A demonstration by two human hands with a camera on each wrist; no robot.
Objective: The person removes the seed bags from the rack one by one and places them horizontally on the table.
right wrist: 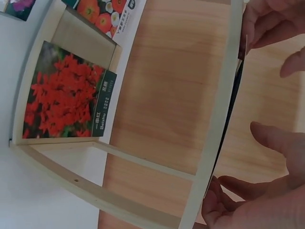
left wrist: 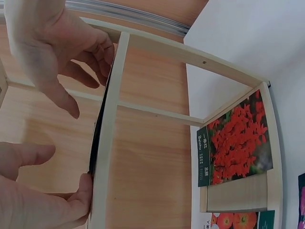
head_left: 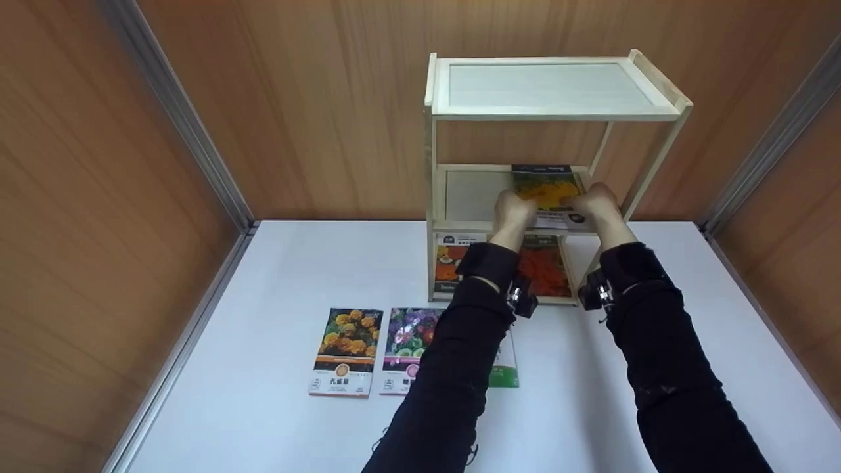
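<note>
A seed packet [head_left: 548, 189] with yellow-orange flowers lies on the middle level of a pale wooden rack [head_left: 558, 117], its near end past the front rail. My left hand [head_left: 514, 209] pinches its left side and my right hand [head_left: 596, 199] its right side. In the left wrist view the packet shows as a thin dark edge [left wrist: 97, 138] along the rail [left wrist: 107, 157], with my left hand [left wrist: 76, 200] at its lower end. In the right wrist view the same edge [right wrist: 233, 95] runs past the rail [right wrist: 217, 119], and my right hand [right wrist: 248, 191] holds it.
The bottom level holds a red-flower packet [head_left: 544, 266] and an orange-flower packet [head_left: 449, 259]. On the white table in front lie a marigold packet [head_left: 347, 351], a purple-flower packet [head_left: 409, 338] and a green one [head_left: 506, 368] partly under my left sleeve. Wooden walls close three sides.
</note>
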